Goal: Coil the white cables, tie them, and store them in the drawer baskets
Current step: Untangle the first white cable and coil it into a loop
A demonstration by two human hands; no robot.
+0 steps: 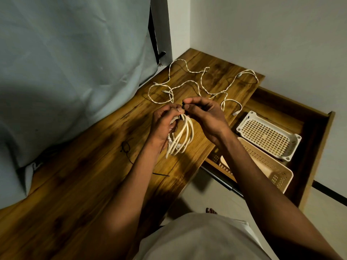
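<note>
1. The left hand [164, 122] grips the top of a coiled white cable [180, 136], its fingers curled round the gathered loops, which hang below the fist over the wooden desk [78, 166].
2. The right hand [203, 114] meets the left at the top of the coil. Its thumb and forefinger pinch a small black tie [183, 106] just at the fingertips of both hands; how far the tie goes round the coil cannot be told.
3. Beyond the fingers, on the far part of the desk, lie loose white cables [189, 85] in open, wandering curves, with plug ends showing here and there.
4. To the left of the left wrist, on the desk, lies a thin black tie [125, 147] bent into a loop; another black strand [161, 174] lies nearer the person, beside the left forearm.
5. To the right of the right hand an open wooden drawer [319, 139] holds two perforated plastic baskets: a white basket [267, 135] farther off and a peach basket [270, 166] nearer, partly hidden by the right forearm.
6. A pale grey cloth [71, 68] hangs along the desk's left edge, well away from the left hand.
</note>
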